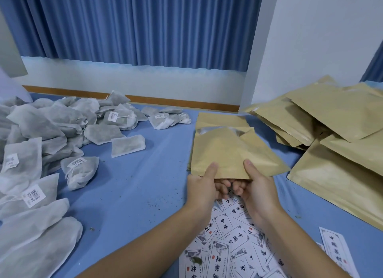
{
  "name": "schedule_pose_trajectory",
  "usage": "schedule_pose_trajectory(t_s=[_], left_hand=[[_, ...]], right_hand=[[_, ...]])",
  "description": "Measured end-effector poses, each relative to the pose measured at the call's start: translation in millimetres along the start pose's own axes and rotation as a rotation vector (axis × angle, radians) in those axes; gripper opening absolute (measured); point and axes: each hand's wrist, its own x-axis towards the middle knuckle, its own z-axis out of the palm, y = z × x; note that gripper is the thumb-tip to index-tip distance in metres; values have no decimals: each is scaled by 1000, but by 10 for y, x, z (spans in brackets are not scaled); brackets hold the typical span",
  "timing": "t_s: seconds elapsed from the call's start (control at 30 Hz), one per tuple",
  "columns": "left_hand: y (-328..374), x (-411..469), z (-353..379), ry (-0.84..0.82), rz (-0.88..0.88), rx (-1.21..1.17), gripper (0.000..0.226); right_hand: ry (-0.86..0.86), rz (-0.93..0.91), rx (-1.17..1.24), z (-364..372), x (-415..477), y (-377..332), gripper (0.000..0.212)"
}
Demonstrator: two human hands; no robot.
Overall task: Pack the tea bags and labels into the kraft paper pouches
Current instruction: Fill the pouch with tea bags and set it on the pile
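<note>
Kraft pouch (223, 151) is sitting mid-table, just past the labels (228, 236), and I'm gripping it by its near bottom edge with both hands. Left hand (204, 186) is taking the left end of that edge and right hand (257, 186) the right end. Both are clamping on: left thumb (211, 169) and right thumb (249, 167) are pressing flat on the top face, and the fingers (222, 184) are curling in underneath. Knuckles of the two hands are nearly meeting under the edge. Both forearms are reaching in from the bottom, angling toward each other.

Pouch mouth is pointing away from me and gaping a little, showing a pale lining. I can't tell whether anything is inside. More kraft paper is sticking out from under its right side, and I can't tell if that's a second pouch.

Fingertips are mostly hiding under the pouch. Labels are lying scattered on the blue table (134, 184), partly covered by my forearms and cut off at the bottom edge. Tea bags (41, 132) are heaping up on the left, running off the frame, and their tag print is too small to read. Pouch stack (331, 132) is lying on the right, cut off at the right edge.
</note>
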Motion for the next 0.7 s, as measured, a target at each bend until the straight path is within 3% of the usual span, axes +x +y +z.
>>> schedule_pose_trajectory(t_s=[0.07, 0.17, 0.33, 0.47, 0.6, 0.7], left_hand=[[21, -19, 11, -23, -59, -65, 15], [-24, 8, 14, -52, -112, -139, 24], [-91, 44, 83, -137, 8, -132, 28], [-28, 94, 296, -256, 100, -215, 31], [63, 226, 743, -409, 160, -186, 25], [133, 392, 1170, -473, 158, -10, 18]], right_hand=[[50, -8, -76, -15, 0, 25, 27], [104, -33, -103, 26, -23, 73, 18], [116, 6, 264, 81, -36, -4, 23], [117, -143, 382, 17, -29, -247, 23], [185, -231, 239, -253, 85, -568, 21], [232, -241, 192, -582, 232, -793, 14]])
